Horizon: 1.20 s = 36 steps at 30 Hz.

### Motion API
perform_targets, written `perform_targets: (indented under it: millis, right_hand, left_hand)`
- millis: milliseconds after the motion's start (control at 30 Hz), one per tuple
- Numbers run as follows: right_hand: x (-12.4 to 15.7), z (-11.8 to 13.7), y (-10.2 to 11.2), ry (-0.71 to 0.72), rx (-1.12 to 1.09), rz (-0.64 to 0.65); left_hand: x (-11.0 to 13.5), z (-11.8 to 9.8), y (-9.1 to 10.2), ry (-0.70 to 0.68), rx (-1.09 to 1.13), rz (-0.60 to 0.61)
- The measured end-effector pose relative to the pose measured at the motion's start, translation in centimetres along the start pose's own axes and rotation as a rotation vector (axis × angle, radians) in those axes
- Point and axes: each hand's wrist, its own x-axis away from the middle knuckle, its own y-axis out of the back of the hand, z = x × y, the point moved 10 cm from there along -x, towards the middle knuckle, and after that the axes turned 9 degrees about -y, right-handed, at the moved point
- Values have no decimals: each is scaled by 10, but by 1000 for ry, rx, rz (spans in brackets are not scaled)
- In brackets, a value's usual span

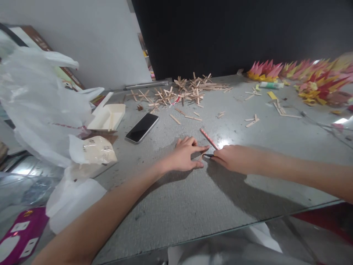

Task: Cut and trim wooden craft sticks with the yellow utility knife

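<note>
My left hand (pixel 187 154) lies low on the grey tabletop, thumb and index finger stretched out and apart. Between their tips is a small thin tan strip (pixel 202 156), apparently wood and partly hidden. From the right, my right hand (pixel 231 157) is closed around a slim dark-tipped tool (pixel 209 155), its point close to the strip. Most of the tool is covered by the fingers. A pink-and-white patterned stick (pixel 209 138) slants away beyond my right hand. One end of it is hidden at the knuckles, so I cannot tell whether it is held.
Loose wooden sticks (pixel 190 92) are heaped at the back, with joined sticks (pixel 252 120) to the right. A phone (pixel 142 127) lies left, near an open paper box (pixel 110 116) and plastic bags (pixel 35 95). Red-yellow folded paper pieces (pixel 322 86) fill the back right.
</note>
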Motion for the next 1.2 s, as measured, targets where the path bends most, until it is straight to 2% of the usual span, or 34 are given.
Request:
perform_targets:
  millis: [133, 333, 667, 867, 933, 1067, 1200]
  right_hand:
    - [-3, 4, 7, 52, -57, 57]
    - [-9, 2, 5, 19, -92, 142]
    - [2, -1, -7, -46, -29, 24]
    - [5, -1, 2, -8, 43, 15]
    - [6, -7, 7, -22, 57, 7]
    - [10, -29, 16, -149, 35, -102]
    - [22, -49, 16, -254, -112, -198]
  left_hand:
    - [0, 1, -1, 3, -22, 5]
    - [0, 0, -1, -14, -45, 5]
    - [-1, -1, 0, -16, -47, 22]
    - [3, -3, -1, -9, -71, 34]
    - [4, -7, 1, -20, -86, 17]
    - [6, -15, 7, -57, -113, -20]
    - [4, -23, 9, -154, -210, -28]
